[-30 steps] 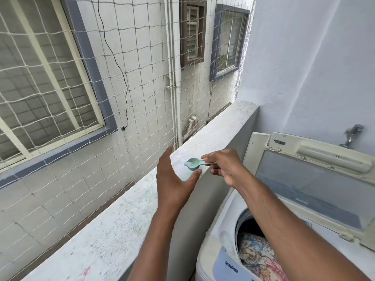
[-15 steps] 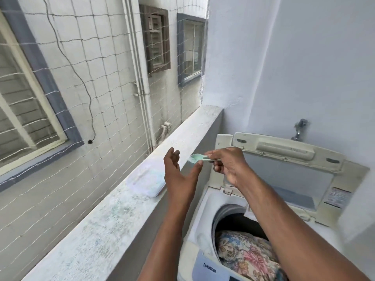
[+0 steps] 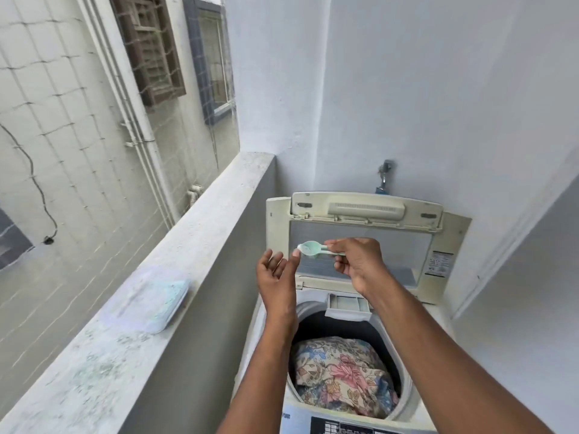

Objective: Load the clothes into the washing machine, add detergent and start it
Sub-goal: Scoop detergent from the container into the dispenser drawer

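Balcony ledge (image 3: 200, 245), one washing machine (image 3: 435, 311), one spoon (image 3: 310, 248), two hands

Floral clothes (image 3: 341, 375) inside open washing machine (image 3: 438, 321).

Two bare forearms are seen; no sleeves, watch or rings are worn on left hand (image 3: 277, 277) or right hand (image 3: 357, 264).

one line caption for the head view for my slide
Right hand pinches a green spoon above the open washing machine, left hand cupped beneath, floral clothes loaded.
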The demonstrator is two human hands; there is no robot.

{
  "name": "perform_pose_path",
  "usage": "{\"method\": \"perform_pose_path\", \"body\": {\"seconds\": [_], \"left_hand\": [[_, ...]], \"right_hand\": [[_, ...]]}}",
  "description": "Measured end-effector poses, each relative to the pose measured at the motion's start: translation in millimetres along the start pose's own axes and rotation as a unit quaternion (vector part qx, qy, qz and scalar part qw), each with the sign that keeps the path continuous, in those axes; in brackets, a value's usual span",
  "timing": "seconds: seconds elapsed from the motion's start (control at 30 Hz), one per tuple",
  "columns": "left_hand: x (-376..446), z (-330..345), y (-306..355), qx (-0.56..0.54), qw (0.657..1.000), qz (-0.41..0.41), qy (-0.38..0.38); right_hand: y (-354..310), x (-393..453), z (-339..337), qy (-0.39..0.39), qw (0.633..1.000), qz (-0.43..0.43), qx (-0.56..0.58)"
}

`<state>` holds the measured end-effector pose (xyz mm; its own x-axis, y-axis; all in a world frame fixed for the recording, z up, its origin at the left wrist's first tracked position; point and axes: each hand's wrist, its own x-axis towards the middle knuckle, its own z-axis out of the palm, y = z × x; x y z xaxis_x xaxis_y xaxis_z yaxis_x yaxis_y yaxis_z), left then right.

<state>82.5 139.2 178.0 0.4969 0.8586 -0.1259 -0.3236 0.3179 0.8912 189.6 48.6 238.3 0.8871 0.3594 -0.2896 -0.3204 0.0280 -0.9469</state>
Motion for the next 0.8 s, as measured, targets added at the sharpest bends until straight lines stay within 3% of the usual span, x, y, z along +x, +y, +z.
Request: {"method": "perform_pose_path", "body": {"seconds": [0.27,0.8], "left_hand": [[-3,19,-79,-0.027,0.988,-0.150,-0.006],[23,19,-186,0.067,0.959,-0.274,0.018]], "right_hand": [[49,29,-55,0.076,0.996,0.043,0.020],[156,92,-99,0.179,0.978,0.104,-0.002]]}}
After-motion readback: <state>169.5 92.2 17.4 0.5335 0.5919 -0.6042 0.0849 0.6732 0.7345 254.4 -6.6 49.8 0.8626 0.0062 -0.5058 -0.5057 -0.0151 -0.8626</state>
